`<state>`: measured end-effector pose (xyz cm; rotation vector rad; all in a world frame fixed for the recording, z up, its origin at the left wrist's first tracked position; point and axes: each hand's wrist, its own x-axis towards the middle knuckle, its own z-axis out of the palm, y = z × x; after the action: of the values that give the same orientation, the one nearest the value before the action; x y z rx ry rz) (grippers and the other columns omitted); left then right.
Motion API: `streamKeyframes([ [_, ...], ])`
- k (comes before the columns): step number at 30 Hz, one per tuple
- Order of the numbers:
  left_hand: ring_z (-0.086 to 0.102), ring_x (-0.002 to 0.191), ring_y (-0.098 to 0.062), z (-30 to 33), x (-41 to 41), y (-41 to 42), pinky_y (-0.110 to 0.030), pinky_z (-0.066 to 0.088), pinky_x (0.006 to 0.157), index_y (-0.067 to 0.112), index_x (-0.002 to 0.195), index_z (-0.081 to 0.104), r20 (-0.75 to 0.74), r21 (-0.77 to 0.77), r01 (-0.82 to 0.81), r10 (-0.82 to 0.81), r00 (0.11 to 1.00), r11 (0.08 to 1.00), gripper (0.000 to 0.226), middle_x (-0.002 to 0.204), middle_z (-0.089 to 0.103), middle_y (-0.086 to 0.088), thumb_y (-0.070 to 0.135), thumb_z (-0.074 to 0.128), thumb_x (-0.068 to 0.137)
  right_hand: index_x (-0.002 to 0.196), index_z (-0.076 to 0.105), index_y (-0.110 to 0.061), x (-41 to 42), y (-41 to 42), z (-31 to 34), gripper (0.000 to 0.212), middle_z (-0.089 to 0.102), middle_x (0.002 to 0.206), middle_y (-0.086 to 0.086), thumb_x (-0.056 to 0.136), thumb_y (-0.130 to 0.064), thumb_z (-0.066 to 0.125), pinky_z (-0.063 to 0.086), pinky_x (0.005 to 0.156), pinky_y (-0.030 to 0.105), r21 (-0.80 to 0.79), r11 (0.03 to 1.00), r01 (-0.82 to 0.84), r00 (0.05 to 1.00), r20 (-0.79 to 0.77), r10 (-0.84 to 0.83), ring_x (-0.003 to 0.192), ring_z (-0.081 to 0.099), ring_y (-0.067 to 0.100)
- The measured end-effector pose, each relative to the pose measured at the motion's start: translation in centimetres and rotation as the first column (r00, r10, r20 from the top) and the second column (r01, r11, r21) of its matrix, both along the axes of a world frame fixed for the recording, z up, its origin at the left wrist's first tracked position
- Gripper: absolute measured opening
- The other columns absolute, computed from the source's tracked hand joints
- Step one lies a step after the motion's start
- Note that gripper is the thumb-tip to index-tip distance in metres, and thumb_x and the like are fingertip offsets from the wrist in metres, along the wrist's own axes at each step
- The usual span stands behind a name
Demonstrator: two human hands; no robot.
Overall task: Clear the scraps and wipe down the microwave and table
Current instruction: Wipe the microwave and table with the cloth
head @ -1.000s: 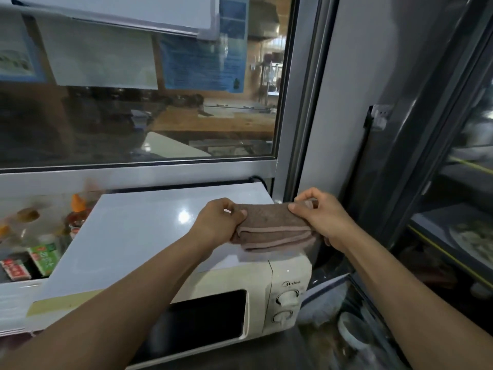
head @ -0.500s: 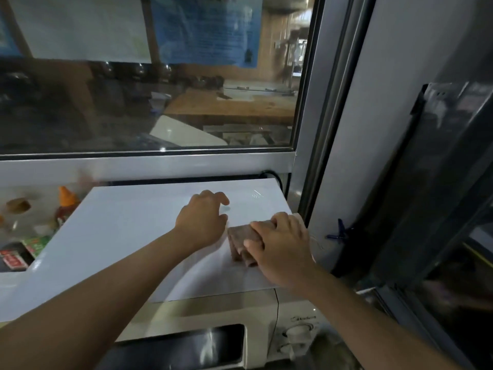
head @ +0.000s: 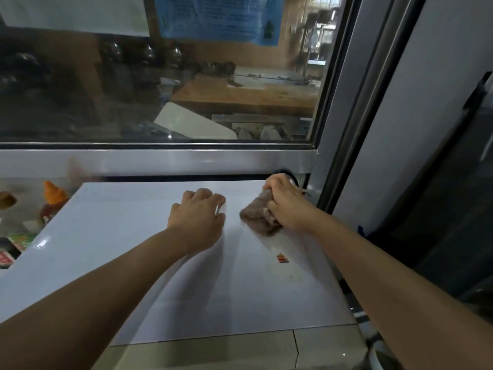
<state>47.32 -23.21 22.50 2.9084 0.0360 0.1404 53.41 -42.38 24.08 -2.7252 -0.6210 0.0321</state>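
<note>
A white sheet (head: 106, 236) covers the top of the cream microwave (head: 240, 351), whose front edge shows at the bottom. My right hand (head: 288, 206) grips a bunched brown cloth (head: 257, 216) and presses it on the sheet near the back right corner. My left hand (head: 198, 218) rests on the sheet to the left of the cloth, fingers bent, holding nothing. A small red and yellow scrap (head: 282, 258) lies on the sheet in front of the cloth, with a few dark specks nearby.
A window with a metal frame (head: 160, 161) rises directly behind the microwave. A grey wall panel (head: 400, 156) and a dark cabinet stand at the right. An orange-capped sauce bottle (head: 52, 201) and small packets (head: 16, 247) sit lower left.
My right hand has pushed the cloth away toward the back right corner, and the cloth is more bunched. The scrap now shows on the sheet. My view has moved closer over the microwave top.
</note>
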Motion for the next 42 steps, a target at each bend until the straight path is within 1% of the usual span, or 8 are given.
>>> streamKeyframes([
  [5, 0.029, 0.135, -0.026, 0.4, 0.1, 0.6, -0.045, 0.033, 0.104, 0.033, 0.136, 0.041, -0.049, -0.008, 0.025, -0.025, 0.998, 1.000, 0.042, 0.148, 0.033, 0.003, 0.038, 0.042, 0.094, 0.101, 0.060, -0.015, -2.4, -1.1, 0.4, 0.027, 0.037, 0.121, 0.005, 0.075, -0.006, 0.056, 0.031, 0.098, 0.028, -0.069, 0.992, 0.102, 0.988, 0.124, -0.093, 0.118, 0.031, 0.026],
  [9, 0.032, 0.133, -0.026, 0.8, 0.3, 0.8, -0.044, 0.034, 0.104, 0.027, 0.132, 0.046, -0.008, -0.001, 0.063, -0.063, 0.998, 0.998, 0.040, 0.146, 0.038, 0.001, 0.034, 0.047, 0.093, 0.078, 0.065, -0.006, -4.2, -2.6, -0.2, 0.021, 0.055, 0.093, -0.002, 0.089, -0.009, 0.047, 0.033, 0.065, 0.010, 0.183, 0.979, 0.090, 0.996, -0.020, -0.088, 0.093, 0.051, 0.015],
  [13, 0.031, 0.133, -0.026, 1.2, 1.0, 1.5, -0.043, 0.034, 0.104, 0.025, 0.132, 0.046, 0.000, -0.009, 0.026, -0.026, 1.000, 1.000, 0.040, 0.145, 0.039, 0.002, 0.033, 0.048, 0.093, 0.126, 0.046, -0.016, -3.8, -2.1, -2.9, 0.030, 0.028, 0.139, 0.008, 0.097, -0.025, 0.040, 0.035, 0.102, 0.033, 0.160, 0.959, 0.235, 0.969, 0.038, -0.244, 0.128, 0.032, 0.024],
  [19, 0.034, 0.128, -0.028, 0.6, 1.7, 2.3, -0.043, 0.036, 0.100, 0.028, 0.124, 0.048, -0.025, -0.021, -0.001, 0.001, 1.000, 1.000, 0.034, 0.139, 0.043, 0.002, 0.036, 0.048, 0.091, 0.142, 0.025, -0.021, 2.2, -2.5, -1.9, 0.041, 0.009, 0.150, 0.004, 0.101, -0.027, 0.027, 0.030, 0.107, 0.034, 0.154, 0.970, 0.186, 0.977, -0.129, -0.167, 0.128, 0.036, 0.029],
  [24, 0.036, 0.125, -0.027, 0.4, 1.9, 2.4, -0.040, 0.037, 0.097, 0.030, 0.124, 0.048, 0.007, -0.007, -0.001, 0.001, 1.000, 1.000, 0.035, 0.137, 0.044, 0.004, 0.038, 0.047, 0.091, 0.142, 0.029, -0.019, 4.5, -2.1, -2.5, 0.042, 0.013, 0.147, 0.003, 0.101, -0.025, 0.025, 0.027, 0.112, 0.036, 0.129, 0.981, 0.148, 0.987, -0.085, -0.137, 0.130, 0.032, 0.027],
  [29, 0.033, 0.126, -0.026, -0.2, 1.4, 2.2, -0.040, 0.035, 0.098, 0.031, 0.130, 0.045, 0.032, -0.027, -0.007, 0.008, 0.999, 1.000, 0.038, 0.140, 0.041, 0.007, 0.037, 0.042, 0.093, 0.124, 0.048, -0.010, 4.2, -0.6, -2.8, 0.037, 0.037, 0.138, 0.007, 0.091, -0.012, 0.034, 0.021, 0.111, 0.041, -0.029, 0.999, -0.042, 0.985, 0.167, 0.046, 0.130, 0.029, 0.024],
  [35, 0.035, 0.128, -0.026, 0.1, 1.6, 2.5, -0.042, 0.037, 0.102, 0.028, 0.133, 0.042, -0.010, -0.046, -0.011, 0.011, 1.000, 0.999, 0.042, 0.141, 0.043, 0.004, 0.035, 0.047, 0.092, 0.133, 0.042, -0.014, 3.2, 5.5, -1.5, 0.063, 0.037, 0.142, 0.006, 0.079, -0.046, 0.034, 0.017, 0.113, 0.043, -0.108, 0.980, -0.167, 0.979, 0.097, 0.177, 0.132, 0.031, 0.026],
  [42, 0.048, 0.120, -0.026, 1.3, -0.1, 5.5, -0.038, 0.043, 0.098, 0.017, 0.128, 0.052, 0.055, -0.148, -0.048, 0.056, 0.997, 0.988, 0.041, 0.132, 0.054, -0.004, 0.019, 0.056, 0.088, 0.129, 0.045, -0.016, 3.9, 0.6, -1.4, 0.038, 0.043, 0.138, 0.006, 0.092, -0.018, 0.040, 0.027, 0.110, 0.037, 0.029, 0.992, -0.126, 0.985, 0.121, 0.122, 0.128, 0.037, 0.023],
])
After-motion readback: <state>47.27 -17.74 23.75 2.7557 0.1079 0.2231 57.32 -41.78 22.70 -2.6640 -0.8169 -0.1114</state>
